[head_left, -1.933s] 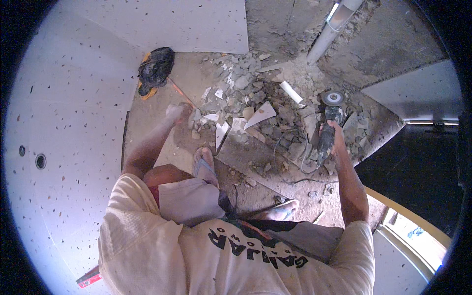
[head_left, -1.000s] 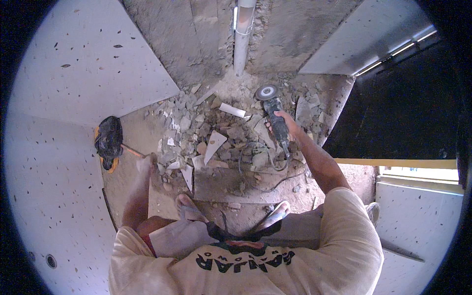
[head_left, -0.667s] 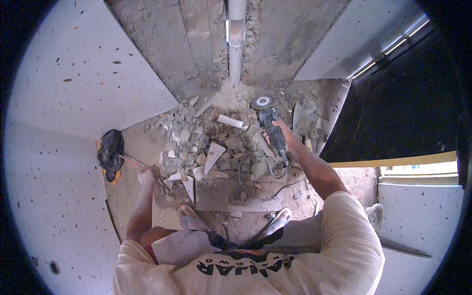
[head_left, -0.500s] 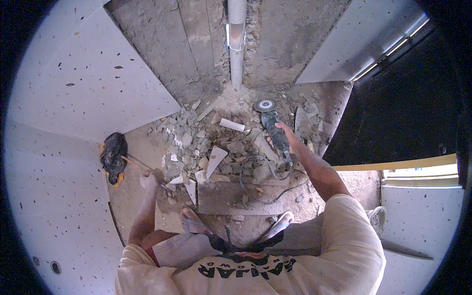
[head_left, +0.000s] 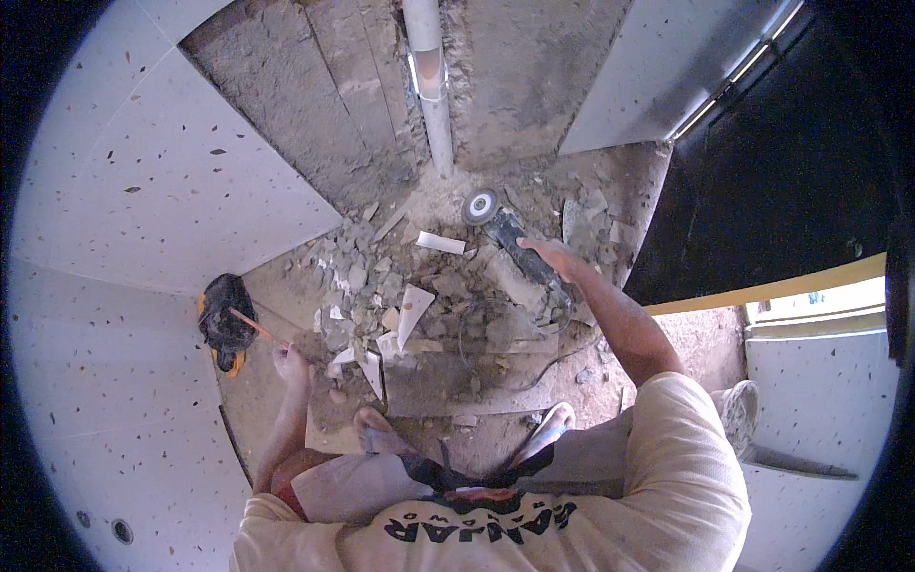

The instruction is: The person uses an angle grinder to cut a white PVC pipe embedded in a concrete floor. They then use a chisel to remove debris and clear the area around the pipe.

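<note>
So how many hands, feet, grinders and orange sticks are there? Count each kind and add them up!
Left hand and right hand: 2
Left foot and right foot: 2
Grinder: 1
Orange stick: 1
Total: 6

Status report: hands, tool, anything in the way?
Left hand holding orange stick. Right hand gripping grinder. Rubble and broken tile scattered about.

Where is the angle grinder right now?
In the head view, the angle grinder is just right of centre, held in the right hand, with rubble around it. Its disc shows just lower right of the pipe's bottom end.
</note>
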`<action>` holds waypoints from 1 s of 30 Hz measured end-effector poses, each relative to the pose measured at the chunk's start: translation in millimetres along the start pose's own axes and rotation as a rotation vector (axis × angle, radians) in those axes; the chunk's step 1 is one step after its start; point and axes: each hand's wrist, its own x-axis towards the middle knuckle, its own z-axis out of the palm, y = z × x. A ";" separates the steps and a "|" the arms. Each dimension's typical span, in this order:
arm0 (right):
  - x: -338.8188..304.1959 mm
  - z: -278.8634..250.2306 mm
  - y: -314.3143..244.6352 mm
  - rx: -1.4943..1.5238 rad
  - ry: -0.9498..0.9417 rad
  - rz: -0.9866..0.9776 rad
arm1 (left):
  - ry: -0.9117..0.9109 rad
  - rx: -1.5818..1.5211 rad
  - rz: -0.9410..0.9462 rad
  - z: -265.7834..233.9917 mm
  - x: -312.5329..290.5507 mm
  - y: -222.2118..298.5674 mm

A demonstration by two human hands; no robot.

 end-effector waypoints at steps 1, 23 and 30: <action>-6.7 -1.8 -0.9 -0.003 0.010 0.002 | -0.014 -0.055 -0.021 9.7 -17.1 16.9; -3.7 -16.8 -13.2 -0.500 0.029 0.081 | -0.529 0.150 0.290 61.9 -132.8 180.7; -9.5 -1.8 -49.4 -0.517 0.344 -0.084 | -0.770 0.162 0.249 85.9 -154.7 219.6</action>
